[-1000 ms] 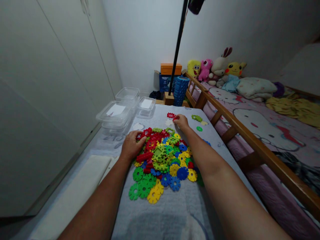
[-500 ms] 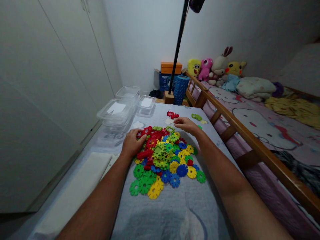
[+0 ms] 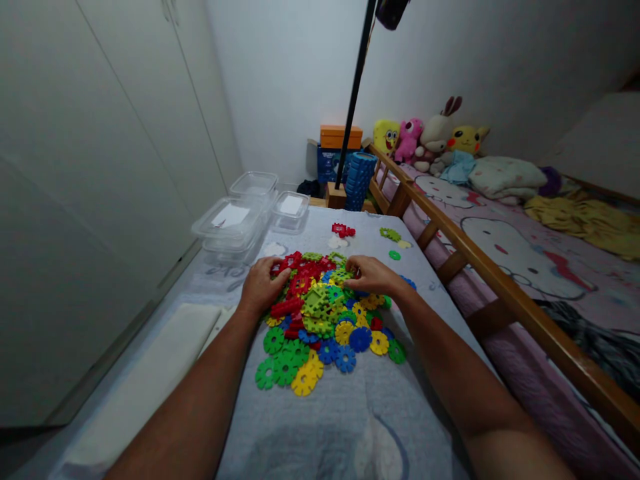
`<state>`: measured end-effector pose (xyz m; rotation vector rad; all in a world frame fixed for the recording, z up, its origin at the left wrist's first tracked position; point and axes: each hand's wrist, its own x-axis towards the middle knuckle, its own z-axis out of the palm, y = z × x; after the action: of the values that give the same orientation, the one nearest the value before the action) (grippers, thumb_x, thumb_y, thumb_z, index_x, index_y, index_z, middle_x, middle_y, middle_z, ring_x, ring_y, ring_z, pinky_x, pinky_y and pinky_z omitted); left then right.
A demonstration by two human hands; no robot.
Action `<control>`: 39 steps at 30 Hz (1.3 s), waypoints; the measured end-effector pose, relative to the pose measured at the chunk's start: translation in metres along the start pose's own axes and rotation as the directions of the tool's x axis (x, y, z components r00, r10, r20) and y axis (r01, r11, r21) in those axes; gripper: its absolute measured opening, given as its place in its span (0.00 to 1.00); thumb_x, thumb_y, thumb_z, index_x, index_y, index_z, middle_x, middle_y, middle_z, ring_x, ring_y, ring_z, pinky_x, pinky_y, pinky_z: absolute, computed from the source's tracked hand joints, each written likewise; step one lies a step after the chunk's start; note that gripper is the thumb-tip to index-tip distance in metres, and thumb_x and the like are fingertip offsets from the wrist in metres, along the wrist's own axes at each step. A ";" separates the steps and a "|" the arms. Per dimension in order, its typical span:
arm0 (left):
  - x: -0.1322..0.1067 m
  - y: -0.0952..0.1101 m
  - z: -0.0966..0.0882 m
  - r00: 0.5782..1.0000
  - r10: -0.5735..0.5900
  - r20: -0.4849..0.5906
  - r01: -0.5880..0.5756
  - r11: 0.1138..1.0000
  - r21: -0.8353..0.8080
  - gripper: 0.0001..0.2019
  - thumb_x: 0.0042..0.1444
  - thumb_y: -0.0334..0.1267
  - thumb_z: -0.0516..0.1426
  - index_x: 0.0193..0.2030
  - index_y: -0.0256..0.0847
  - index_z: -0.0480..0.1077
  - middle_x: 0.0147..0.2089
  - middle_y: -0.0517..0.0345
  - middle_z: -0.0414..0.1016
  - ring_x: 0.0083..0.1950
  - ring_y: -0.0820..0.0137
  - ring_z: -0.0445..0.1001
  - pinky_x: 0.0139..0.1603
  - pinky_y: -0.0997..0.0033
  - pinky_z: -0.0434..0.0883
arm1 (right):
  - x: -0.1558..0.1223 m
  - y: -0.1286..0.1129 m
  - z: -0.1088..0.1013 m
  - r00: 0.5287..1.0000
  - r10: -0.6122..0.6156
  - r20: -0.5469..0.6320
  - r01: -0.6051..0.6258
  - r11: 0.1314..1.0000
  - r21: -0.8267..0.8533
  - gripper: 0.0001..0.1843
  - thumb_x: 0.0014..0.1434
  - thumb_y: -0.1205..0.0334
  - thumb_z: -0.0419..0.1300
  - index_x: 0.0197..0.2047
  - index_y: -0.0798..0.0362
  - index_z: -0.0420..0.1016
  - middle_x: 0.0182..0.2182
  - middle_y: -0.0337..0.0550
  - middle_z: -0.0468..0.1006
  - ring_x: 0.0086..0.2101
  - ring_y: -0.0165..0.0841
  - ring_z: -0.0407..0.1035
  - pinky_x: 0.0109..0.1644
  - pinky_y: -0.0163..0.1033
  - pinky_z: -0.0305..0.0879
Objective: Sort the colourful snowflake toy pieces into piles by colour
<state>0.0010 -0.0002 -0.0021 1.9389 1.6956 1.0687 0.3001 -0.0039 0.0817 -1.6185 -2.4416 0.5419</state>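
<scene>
A heap of plastic interlocking toy pieces (image 3: pixel 317 300) in red, green, yellow and blue lies on the cloth-covered table. My left hand (image 3: pixel 263 285) rests against the heap's left side, thumb and fingers apart over red pieces (image 3: pixel 303 270). At the far right of the heap, my right hand (image 3: pixel 374 275) reaches down with curved fingers, thumb apart from them, touching the pieces there. Nothing is visibly gripped in either hand. Gear-shaped green discs (image 3: pixel 286 367) and yellow discs (image 3: pixel 305 381) spread along the near edge.
Red pieces (image 3: pixel 343 230), a light green piece (image 3: pixel 390 234) and a small green disc (image 3: pixel 395 255) lie beyond the heap. Clear plastic boxes (image 3: pixel 231 223) stand at the back left. A wooden bed rail (image 3: pixel 470 287) runs along the right; a black pole (image 3: pixel 353 107) rises behind.
My right hand has come down and nearer, from above the far side of the table onto the heap's right side. My left hand stays at the heap's left.
</scene>
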 end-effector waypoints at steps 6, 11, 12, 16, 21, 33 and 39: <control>0.000 0.002 -0.001 1.000 -0.005 0.017 0.005 1.000 -0.006 0.21 0.57 0.54 0.54 0.47 0.41 0.75 0.51 0.46 0.77 0.52 0.56 0.75 0.57 0.54 0.73 | 0.014 0.044 -0.012 0.966 0.112 -0.234 -0.091 0.991 0.098 0.14 0.53 0.55 0.68 0.41 0.52 0.74 0.37 0.42 0.78 0.36 0.34 0.70 0.40 0.36 0.61; 0.000 0.002 0.000 1.000 -0.011 0.002 0.011 1.000 -0.017 0.21 0.56 0.55 0.54 0.46 0.41 0.74 0.50 0.46 0.78 0.53 0.55 0.75 0.59 0.53 0.72 | 0.041 0.111 -0.022 0.796 0.357 -0.489 -0.363 0.928 0.087 0.11 0.53 0.57 0.65 0.38 0.52 0.72 0.39 0.45 0.78 0.41 0.38 0.69 0.46 0.39 0.62; 0.000 0.002 0.000 1.000 -0.010 0.003 0.010 1.000 -0.018 0.21 0.56 0.55 0.54 0.45 0.42 0.74 0.50 0.46 0.78 0.53 0.56 0.75 0.59 0.53 0.72 | 0.045 0.122 -0.022 0.764 0.399 -0.507 -0.418 0.905 0.081 0.10 0.54 0.58 0.65 0.38 0.51 0.73 0.41 0.46 0.78 0.43 0.38 0.69 0.48 0.40 0.63; 0.000 0.002 0.000 1.000 -0.007 0.005 0.007 1.000 -0.015 0.21 0.56 0.55 0.55 0.46 0.42 0.75 0.50 0.46 0.78 0.52 0.56 0.76 0.59 0.52 0.72 | 0.060 0.149 -0.019 0.661 0.500 -0.560 -0.562 0.824 0.073 0.09 0.57 0.58 0.65 0.40 0.51 0.74 0.45 0.50 0.78 0.47 0.41 0.69 0.53 0.43 0.62; 0.000 0.000 0.001 1.000 0.004 -0.002 -0.004 1.000 -0.008 0.19 0.57 0.54 0.55 0.46 0.43 0.74 0.51 0.47 0.78 0.54 0.56 0.75 0.61 0.53 0.71 | 0.076 0.158 -0.012 0.592 0.518 -0.618 -0.608 0.790 0.080 0.09 0.57 0.59 0.64 0.42 0.51 0.76 0.48 0.53 0.77 0.49 0.44 0.67 0.55 0.47 0.62; 0.000 -0.002 0.001 1.000 0.018 -0.009 -0.018 1.000 -0.001 0.19 0.58 0.53 0.54 0.46 0.42 0.74 0.50 0.47 0.77 0.54 0.55 0.75 0.61 0.51 0.71 | 0.076 0.146 -0.002 0.729 0.445 -0.520 -0.571 0.814 -0.104 0.19 0.64 0.66 0.54 0.54 0.53 0.81 0.56 0.60 0.72 0.55 0.52 0.62 0.55 0.52 0.60; -0.001 -0.002 0.002 1.000 0.008 0.001 -0.008 1.000 0.011 0.20 0.58 0.53 0.54 0.47 0.41 0.74 0.51 0.47 0.78 0.53 0.56 0.75 0.60 0.52 0.71 | 0.074 0.136 0.002 0.814 0.453 -0.364 -0.550 0.803 -0.230 0.22 0.68 0.56 0.51 0.58 0.51 0.78 0.61 0.58 0.69 0.57 0.53 0.60 0.57 0.54 0.60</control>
<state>0.0005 0.0001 -0.0049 1.9544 1.6973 1.0636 0.3860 0.1104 0.0231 -2.3217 -1.9368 -0.0681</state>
